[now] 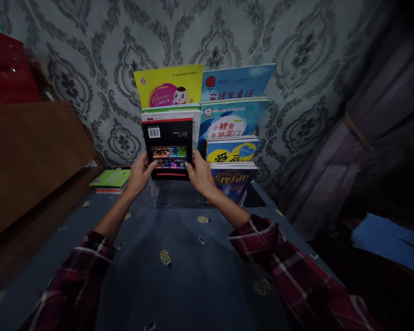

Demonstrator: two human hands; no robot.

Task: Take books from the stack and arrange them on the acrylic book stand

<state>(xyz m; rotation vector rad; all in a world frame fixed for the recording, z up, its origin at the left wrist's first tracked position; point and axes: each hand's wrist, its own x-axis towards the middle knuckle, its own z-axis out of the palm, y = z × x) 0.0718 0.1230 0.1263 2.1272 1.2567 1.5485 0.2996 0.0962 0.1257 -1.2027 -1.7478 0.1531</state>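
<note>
A black book [169,135] with a red top edge, a barcode and small colour pictures is held upright between my hands. My left hand [140,174] grips its left edge, thumb across the cover. On its right edge my right hand [200,173] closes the same way. The book is in front of the left column of a clear stepped book rack [172,196], before a yellow book [169,85] and several others. In the right column stand a light blue book [238,80], a teal book [232,117], a yellow-and-blue book [232,149] and a dark blue book [232,184].
A small stack of books with a green cover [111,178] lies left of the rack. A brown box [34,156] borders the left side, with a red bag [12,66] on top. Patterned wallpaper rises behind; a curtain [326,151] hangs at right, near a blue cloth-like item [388,241].
</note>
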